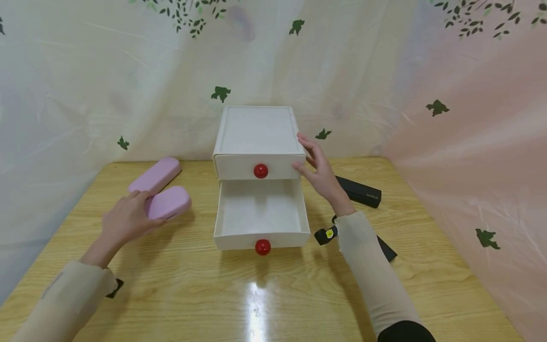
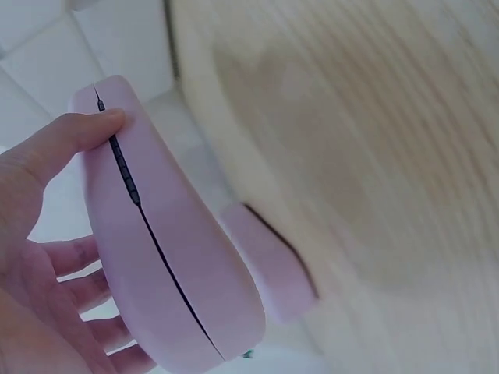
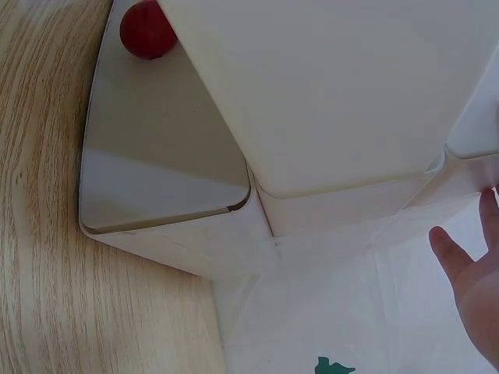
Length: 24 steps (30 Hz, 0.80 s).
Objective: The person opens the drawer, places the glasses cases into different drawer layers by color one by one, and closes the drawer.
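My left hand [image 1: 128,214] grips a pink glasses case [image 1: 170,203] at the left, thumb along its hinge [image 2: 129,175] in the left wrist view. The case is closed and held above the table. Behind it lies a second pink case [image 1: 155,175]. In the middle stands a white drawer cabinet [image 1: 259,130] with red knobs. The middle drawer [image 1: 260,209] is pulled out and has nothing in it; the top drawer [image 1: 232,167] and bottom drawer [image 3: 164,148] are pushed in. My right hand [image 1: 321,175] touches the cabinet's upper right side with spread fingers, its thumb near the top drawer's front corner.
A black oblong box [image 1: 361,191] lies right of the cabinet, behind my right wrist. Another black object [image 1: 386,249] is partly covered by my right sleeve. A small black device [image 1: 326,235] shows at the right cuff. A leaf-patterned curtain [image 1: 363,71] hangs behind the wooden table [image 1: 192,294].
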Tool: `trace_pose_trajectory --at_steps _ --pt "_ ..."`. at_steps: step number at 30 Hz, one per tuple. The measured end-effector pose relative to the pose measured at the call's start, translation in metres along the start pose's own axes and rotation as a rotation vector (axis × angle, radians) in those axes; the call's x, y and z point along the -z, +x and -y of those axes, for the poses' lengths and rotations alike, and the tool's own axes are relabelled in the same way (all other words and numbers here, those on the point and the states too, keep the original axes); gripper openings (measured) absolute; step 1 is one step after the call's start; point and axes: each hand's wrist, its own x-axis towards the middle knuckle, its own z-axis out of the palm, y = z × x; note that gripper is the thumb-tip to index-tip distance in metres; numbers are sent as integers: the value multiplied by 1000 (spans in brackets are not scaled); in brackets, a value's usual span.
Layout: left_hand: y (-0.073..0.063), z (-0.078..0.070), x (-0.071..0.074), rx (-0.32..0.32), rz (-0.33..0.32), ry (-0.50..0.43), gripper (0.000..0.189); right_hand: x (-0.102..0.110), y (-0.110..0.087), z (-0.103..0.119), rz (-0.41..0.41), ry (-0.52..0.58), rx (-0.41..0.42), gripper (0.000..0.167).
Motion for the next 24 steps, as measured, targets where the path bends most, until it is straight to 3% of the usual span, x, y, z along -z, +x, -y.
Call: trace_pose_trajectory --at_steps 17,24 --pt "-21 -50 28 -140 -150 12 71 0 1 0 -4 2 -7 57" --pt "-27 -67 33 -193 -266 -2 73 -1 3 1 1 11 -48 59"
